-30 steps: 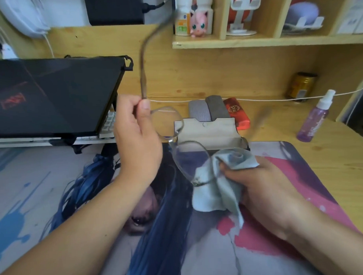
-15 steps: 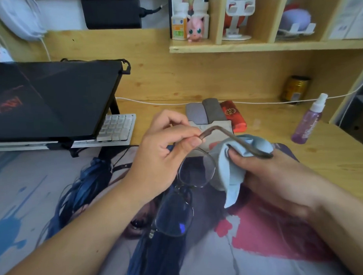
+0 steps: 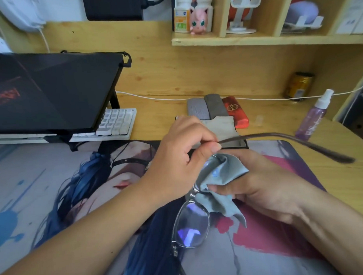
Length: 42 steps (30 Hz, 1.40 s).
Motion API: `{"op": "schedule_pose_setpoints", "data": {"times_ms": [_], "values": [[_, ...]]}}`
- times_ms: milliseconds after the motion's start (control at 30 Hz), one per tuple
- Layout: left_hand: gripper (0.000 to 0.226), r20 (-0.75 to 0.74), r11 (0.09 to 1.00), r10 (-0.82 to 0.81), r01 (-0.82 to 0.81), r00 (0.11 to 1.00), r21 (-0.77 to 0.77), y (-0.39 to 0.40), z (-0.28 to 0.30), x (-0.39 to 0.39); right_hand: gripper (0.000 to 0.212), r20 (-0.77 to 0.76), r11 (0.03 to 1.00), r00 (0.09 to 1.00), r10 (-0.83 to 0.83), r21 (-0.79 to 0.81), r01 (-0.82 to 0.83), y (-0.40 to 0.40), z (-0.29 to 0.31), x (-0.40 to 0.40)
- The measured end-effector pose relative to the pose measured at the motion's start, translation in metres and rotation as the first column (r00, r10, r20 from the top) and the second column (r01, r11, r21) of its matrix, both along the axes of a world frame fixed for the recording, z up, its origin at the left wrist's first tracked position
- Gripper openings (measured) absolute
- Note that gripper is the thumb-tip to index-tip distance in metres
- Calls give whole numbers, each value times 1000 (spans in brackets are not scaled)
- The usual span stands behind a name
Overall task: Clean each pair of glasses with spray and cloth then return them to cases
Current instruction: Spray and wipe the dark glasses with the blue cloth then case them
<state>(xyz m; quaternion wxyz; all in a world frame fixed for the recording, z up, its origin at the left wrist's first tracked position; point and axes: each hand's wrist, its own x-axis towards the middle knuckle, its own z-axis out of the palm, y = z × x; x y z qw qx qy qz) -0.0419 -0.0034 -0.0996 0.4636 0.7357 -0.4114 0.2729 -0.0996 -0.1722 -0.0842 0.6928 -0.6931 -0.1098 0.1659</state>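
Note:
My left hand (image 3: 183, 155) pinches the glasses (image 3: 191, 227) at the hinge of one dark temple arm, which sticks out to the right. The near lens hangs bare below my hands. A grey-blue cloth (image 3: 221, 183) wraps the far lens, and my right hand (image 3: 258, 184) grips that cloth round it. An open beige case (image 3: 219, 125) lies just behind my hands, partly hidden. Two grey cases (image 3: 206, 107) and a red case (image 3: 236, 110) lie behind it. The purple spray bottle (image 3: 311, 118) stands at the right.
A printed desk mat (image 3: 55, 193) covers the near desk. A closed black laptop (image 3: 51, 90) on a stand sits over a white keyboard (image 3: 116, 123) at left. A gold can (image 3: 298, 86) and a white cable (image 3: 158, 98) lie along the back. A shelf (image 3: 255, 40) hangs above.
The glasses have swung round: the temple arm went from pointing up to lying out to the right. My right hand with the cloth moved onto the far lens, leaving the near lens bare.

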Motion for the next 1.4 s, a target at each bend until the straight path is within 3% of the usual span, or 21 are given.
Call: {"op": "schedule_pose_setpoints", "data": {"times_ms": [133,333,500,567,633,800,867,967,1067,1133,1267,1400], "values": [[19,-78,999,-36,35,996,-19,-9,-2,-1,27,-1,1000,1000,-17,-4,17,4,2,3],[20,-240,994,-98,84,966,-66,-10,-4,0,23,-63,985,995,-79,151,88,10,1,1],[21,-321,990,-123,96,939,-99,-8,-3,-1,25,-53,949,972,-227,211,233,12,-2,3],[22,-310,993,-97,69,946,-100,-8,-4,-2,16,-51,926,952,-303,222,307,11,-1,0],[22,-275,995,-43,16,960,-98,-6,-6,-2,20,-29,908,932,-361,214,359,11,-3,0],[17,5,986,153,-152,988,-62,-9,-8,-2,34,51,854,871,-489,232,466,12,-12,4],[19,64,969,231,-224,971,-104,-7,-6,1,27,45,840,856,-515,222,494,4,-14,6],[21,31,894,399,-382,916,-235,13,-1,16,9,4,812,824,-566,174,557,-21,-13,12],[17,19,857,456,-433,890,-280,32,1,24,28,-36,837,857,-513,199,510,-38,-1,16],[16,26,854,450,-421,893,-307,35,2,23,28,-65,885,904,-423,183,427,-37,5,13],[13,92,876,425,-383,901,-293,33,4,19,35,-223,970,969,-102,193,147,-27,1,6],[11,117,863,467,-423,877,-278,30,6,17,44,-246,973,959,137,213,-85,-15,-8,3]]}}
